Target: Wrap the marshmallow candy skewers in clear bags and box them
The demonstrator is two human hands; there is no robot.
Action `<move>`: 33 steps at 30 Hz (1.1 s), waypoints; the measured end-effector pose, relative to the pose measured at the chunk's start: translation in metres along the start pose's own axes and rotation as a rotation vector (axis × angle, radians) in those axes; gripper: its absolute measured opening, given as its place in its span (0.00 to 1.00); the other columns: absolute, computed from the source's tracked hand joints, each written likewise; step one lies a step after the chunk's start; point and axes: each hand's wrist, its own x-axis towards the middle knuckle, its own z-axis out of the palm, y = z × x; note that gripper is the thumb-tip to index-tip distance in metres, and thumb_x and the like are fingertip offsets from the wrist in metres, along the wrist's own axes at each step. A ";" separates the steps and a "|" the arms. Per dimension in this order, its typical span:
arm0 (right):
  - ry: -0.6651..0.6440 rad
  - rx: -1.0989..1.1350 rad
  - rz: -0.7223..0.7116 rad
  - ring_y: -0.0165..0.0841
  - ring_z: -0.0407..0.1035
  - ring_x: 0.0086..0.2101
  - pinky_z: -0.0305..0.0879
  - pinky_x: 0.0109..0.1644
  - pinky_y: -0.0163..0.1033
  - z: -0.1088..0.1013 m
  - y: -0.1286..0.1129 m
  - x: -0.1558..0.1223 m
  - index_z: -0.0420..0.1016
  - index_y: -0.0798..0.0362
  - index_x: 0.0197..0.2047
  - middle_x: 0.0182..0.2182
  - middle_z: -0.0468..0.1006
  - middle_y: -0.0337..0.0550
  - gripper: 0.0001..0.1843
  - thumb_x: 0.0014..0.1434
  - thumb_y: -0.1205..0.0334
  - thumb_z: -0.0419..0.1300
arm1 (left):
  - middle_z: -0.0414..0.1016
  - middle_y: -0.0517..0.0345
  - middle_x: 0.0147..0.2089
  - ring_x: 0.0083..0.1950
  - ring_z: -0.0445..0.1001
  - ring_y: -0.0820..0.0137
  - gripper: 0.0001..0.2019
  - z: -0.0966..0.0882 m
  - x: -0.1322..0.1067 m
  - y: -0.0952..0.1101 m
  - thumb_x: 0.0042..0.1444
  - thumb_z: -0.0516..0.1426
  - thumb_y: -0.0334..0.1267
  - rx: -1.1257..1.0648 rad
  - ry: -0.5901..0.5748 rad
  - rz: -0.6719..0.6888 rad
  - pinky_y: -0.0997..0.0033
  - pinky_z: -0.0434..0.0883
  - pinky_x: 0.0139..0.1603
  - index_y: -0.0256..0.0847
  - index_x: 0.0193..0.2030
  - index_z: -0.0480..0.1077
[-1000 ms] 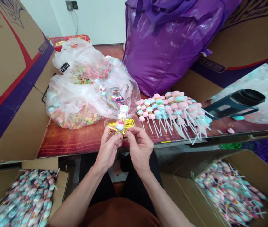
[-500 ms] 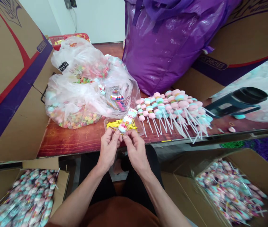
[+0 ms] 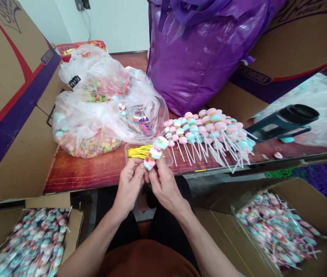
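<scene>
A wrapped marshmallow candy stick (image 3: 155, 153), pastel with a printed clear wrapper, tilts up to the right between my hands. My left hand (image 3: 129, 184) is closed, thumb and fingers pinching at the wrapper's lower end. Beside it, my right hand (image 3: 166, 185) is closed at the same spot, fingertips nearly touching the left ones. The stick and whatever ties the wrapper are hidden by my fingers. Just behind the hands sits a clear plastic tray (image 3: 126, 151) of yellow twist ties (image 3: 138, 152).
Unwrapped marshmallow sticks (image 3: 209, 127) are heaped right of the tray. Clear bags of candy (image 3: 94, 119) lie left. A dark tumbler (image 3: 281, 121) lies tilted at right, near a purple bag (image 3: 192, 57). Boxes of wrapped sticks (image 3: 33, 242) (image 3: 279, 231) stand below the table on both sides.
The candy stick has turned slightly in my fingers and now shows more of its side. My right hand has rolled inward, and the view has shifted a little.
</scene>
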 end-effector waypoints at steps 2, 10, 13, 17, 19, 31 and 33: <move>0.026 0.008 0.065 0.33 0.64 0.31 0.62 0.38 0.39 0.002 0.000 0.000 0.64 0.50 0.40 0.31 0.70 0.39 0.03 0.64 0.65 0.51 | 0.65 0.64 0.25 0.24 0.56 0.81 0.15 0.000 -0.002 -0.006 0.58 0.63 0.49 0.046 0.018 0.045 0.81 0.54 0.23 0.37 0.38 0.73; 0.074 0.187 0.108 0.29 0.66 0.26 0.66 0.32 0.36 0.003 0.000 -0.006 0.68 0.50 0.35 0.24 0.70 0.34 0.09 0.68 0.61 0.51 | 0.58 0.68 0.22 0.21 0.51 0.85 0.17 -0.008 0.012 0.005 0.42 0.73 0.40 -0.245 0.064 -0.152 0.83 0.50 0.20 0.31 0.30 0.74; 0.203 -0.075 -0.194 0.34 0.75 0.38 0.71 0.45 0.41 0.006 0.006 -0.007 0.76 0.49 0.45 0.37 0.80 0.44 0.12 0.68 0.67 0.51 | 0.59 0.68 0.23 0.20 0.51 0.88 0.18 -0.007 0.018 0.008 0.38 0.74 0.35 -0.384 0.071 -0.233 0.86 0.50 0.19 0.30 0.31 0.72; 0.275 -0.352 -0.483 0.37 0.76 0.41 0.72 0.46 0.42 0.003 0.014 -0.003 0.79 0.48 0.47 0.40 0.82 0.47 0.15 0.66 0.71 0.54 | 0.61 0.68 0.24 0.20 0.51 0.89 0.19 -0.004 0.016 0.008 0.37 0.74 0.33 -0.449 0.052 -0.308 0.87 0.50 0.18 0.30 0.32 0.72; 0.284 -0.437 -0.551 0.36 0.76 0.38 0.71 0.42 0.42 0.002 0.014 0.000 0.79 0.48 0.45 0.37 0.83 0.46 0.13 0.65 0.71 0.55 | 0.61 0.69 0.24 0.19 0.51 0.89 0.19 -0.002 0.013 0.008 0.38 0.74 0.33 -0.464 0.040 -0.332 0.88 0.50 0.17 0.30 0.32 0.72; 0.265 0.129 -0.009 0.29 0.68 0.28 0.65 0.33 0.35 0.006 -0.022 0.004 0.70 0.51 0.35 0.29 0.74 0.37 0.07 0.67 0.63 0.55 | 0.75 0.51 0.42 0.43 0.73 0.66 0.19 0.003 0.011 0.025 0.52 0.65 0.56 -0.242 -0.074 -0.039 0.69 0.72 0.43 0.40 0.36 0.78; 0.269 0.163 0.006 0.29 0.68 0.28 0.65 0.33 0.34 0.000 -0.029 0.004 0.70 0.51 0.34 0.28 0.73 0.36 0.08 0.66 0.63 0.55 | 0.75 0.50 0.42 0.45 0.72 0.64 0.24 0.003 0.006 0.030 0.55 0.60 0.60 -0.082 -0.060 0.076 0.68 0.70 0.48 0.39 0.25 0.77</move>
